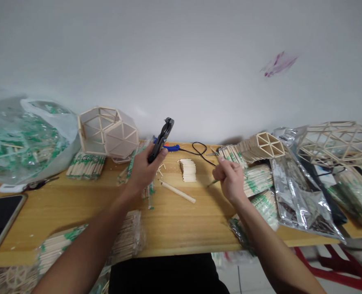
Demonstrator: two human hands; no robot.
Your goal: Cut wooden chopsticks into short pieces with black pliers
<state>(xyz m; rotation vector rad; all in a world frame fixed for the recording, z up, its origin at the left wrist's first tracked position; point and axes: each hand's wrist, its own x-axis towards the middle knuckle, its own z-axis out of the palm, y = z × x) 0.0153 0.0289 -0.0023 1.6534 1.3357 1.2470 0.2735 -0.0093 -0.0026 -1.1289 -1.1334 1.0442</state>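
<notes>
My left hand is raised over the table, closed around a black pliers-like tool that points up. My right hand is closed, with a thin green pencil-like stick poking out to its left. Between the hands stands a neat stack of short wooden sticks. Nearer to me, a longer wooden strip lies at a slant. Small cut wood pieces are scattered beside my left hand. Behind it shows a blue-handled tool with a black cable.
Wooden lattice frames stand at the left and right. A hexagonal stick piece lies near packs of sticks and a silver bag. At far left are a clear plastic bag and a phone.
</notes>
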